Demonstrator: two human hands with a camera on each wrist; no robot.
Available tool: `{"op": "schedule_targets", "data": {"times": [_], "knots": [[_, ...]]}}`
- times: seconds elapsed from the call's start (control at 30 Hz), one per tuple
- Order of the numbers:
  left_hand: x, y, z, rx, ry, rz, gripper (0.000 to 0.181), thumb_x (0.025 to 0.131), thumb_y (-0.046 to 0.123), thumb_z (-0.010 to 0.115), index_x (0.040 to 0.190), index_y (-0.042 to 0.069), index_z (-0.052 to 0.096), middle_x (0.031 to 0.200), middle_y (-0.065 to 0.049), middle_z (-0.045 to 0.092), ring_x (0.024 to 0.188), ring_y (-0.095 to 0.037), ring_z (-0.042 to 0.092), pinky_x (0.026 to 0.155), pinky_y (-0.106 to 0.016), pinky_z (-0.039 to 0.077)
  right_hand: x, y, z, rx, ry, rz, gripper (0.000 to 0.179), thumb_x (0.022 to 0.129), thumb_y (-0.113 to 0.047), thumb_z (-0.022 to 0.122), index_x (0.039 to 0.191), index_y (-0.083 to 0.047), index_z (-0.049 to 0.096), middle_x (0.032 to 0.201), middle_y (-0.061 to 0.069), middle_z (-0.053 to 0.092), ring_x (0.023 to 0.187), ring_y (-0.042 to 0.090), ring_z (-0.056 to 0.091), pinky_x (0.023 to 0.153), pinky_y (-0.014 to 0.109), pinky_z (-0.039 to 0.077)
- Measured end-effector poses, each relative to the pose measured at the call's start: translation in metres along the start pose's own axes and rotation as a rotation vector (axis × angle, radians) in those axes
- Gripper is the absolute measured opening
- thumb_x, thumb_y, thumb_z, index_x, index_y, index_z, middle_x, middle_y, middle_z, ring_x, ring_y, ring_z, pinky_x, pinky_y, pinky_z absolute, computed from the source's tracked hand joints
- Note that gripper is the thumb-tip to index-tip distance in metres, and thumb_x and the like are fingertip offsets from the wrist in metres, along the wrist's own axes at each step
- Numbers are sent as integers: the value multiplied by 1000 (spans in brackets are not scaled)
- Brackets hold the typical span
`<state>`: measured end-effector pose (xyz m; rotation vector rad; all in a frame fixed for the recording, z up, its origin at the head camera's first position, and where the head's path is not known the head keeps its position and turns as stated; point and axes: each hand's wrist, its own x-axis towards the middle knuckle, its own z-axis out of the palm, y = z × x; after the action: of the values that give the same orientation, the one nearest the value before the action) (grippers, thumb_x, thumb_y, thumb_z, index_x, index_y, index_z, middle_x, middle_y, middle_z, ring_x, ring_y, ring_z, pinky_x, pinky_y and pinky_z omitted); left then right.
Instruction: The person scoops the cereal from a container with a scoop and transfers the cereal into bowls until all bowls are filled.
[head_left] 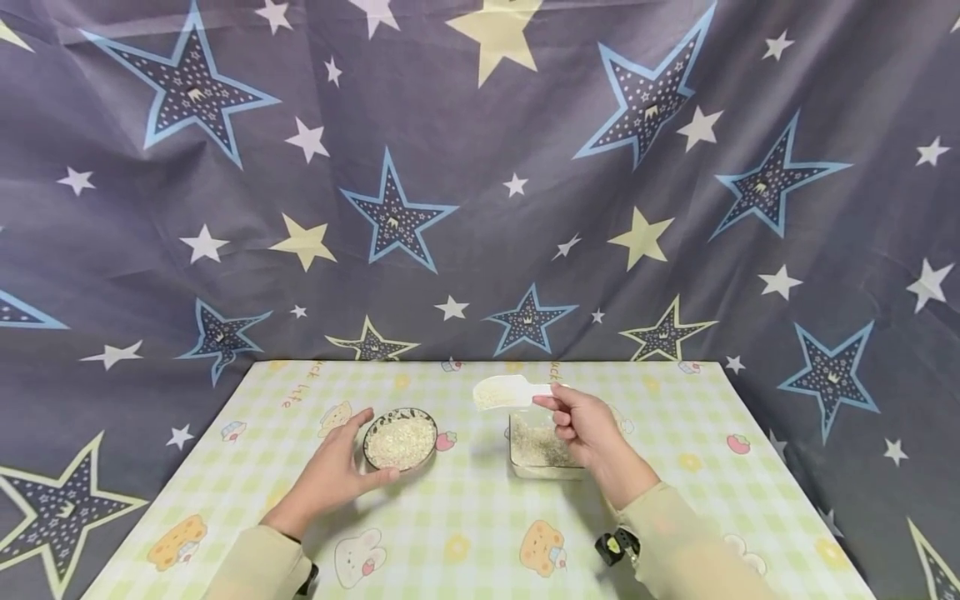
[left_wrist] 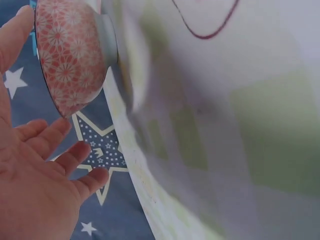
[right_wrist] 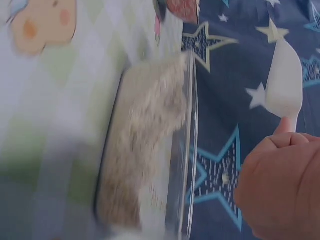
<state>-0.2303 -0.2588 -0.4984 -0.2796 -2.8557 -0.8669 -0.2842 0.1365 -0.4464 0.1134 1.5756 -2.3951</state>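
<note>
A small bowl (head_left: pixel 401 442) filled with whitish rice-like grains stands on the table. Its outside, in the left wrist view, has a red flower pattern. My left hand (head_left: pixel 337 467) is spread at the bowl's left side, thumb near the front rim and fingertips right at the rim, the fingers mostly straight. My right hand (head_left: pixel 585 429) grips the handle of a white plastic scoop (head_left: pixel 502 392), raised above the back of a clear rectangular container (head_left: pixel 546 472). Pale grains lie in the scoop's blade. The container holds more grains, heaped unevenly in the right wrist view.
A pale green checked tablecloth (head_left: pixel 457 508) with cartoon prints covers the table. Behind the table's back edge hangs a dark curtain (head_left: pixel 465 275) patterned with stars. The bowl stands left of the container, with a strip of tablecloth between them.
</note>
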Motion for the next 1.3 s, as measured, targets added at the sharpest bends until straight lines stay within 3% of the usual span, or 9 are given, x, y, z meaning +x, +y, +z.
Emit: {"op": "schedule_targets", "data": {"times": [0.13, 0.27, 0.57, 0.9, 1.3], "knots": [[0, 0, 4, 3, 9, 22, 118, 78, 60, 90, 163, -1, 35, 160, -29, 50, 144, -53, 49, 116, -72, 43, 9, 12, 25, -50, 21, 19, 23, 112, -18, 51, 129, -2, 51, 78, -8, 79, 48, -8, 39, 41, 8, 27], [2, 0, 8, 3, 15, 30, 117, 79, 61, 89, 163, -1, 35, 160, -28, 50, 144, -52, 50, 117, -71, 43, 15, 23, 45, -111, 12, 13, 36, 112, -18, 53, 138, 7, 51, 75, -7, 79, 47, -5, 39, 41, 10, 25], [5, 1, 11, -4, -7, -16, 119, 79, 65, 88, 165, 3, 33, 160, -25, 51, 145, -48, 50, 117, -69, 45, 18, 41, 79, -272, 2, -24, 37, 111, -23, 56, 132, 8, 63, 79, -7, 80, 51, -1, 42, 43, 15, 24], [7, 6, 7, 7, -27, -37, 123, 76, 66, 88, 165, 2, 32, 159, -24, 53, 144, -48, 50, 117, -69, 44, 21, 52, 98, -342, 2, -100, 32, 108, -17, 60, 126, 9, 66, 90, 13, 83, 45, 1, 39, 44, 15, 27], [8, 8, 6, 32, -22, -38, 123, 75, 63, 91, 164, 1, 34, 157, -23, 56, 143, -48, 52, 119, -69, 43, 15, 53, 108, -450, 10, -219, 22, 105, -13, 62, 115, 4, 71, 90, 21, 81, 46, 3, 39, 46, 16, 32]]}}
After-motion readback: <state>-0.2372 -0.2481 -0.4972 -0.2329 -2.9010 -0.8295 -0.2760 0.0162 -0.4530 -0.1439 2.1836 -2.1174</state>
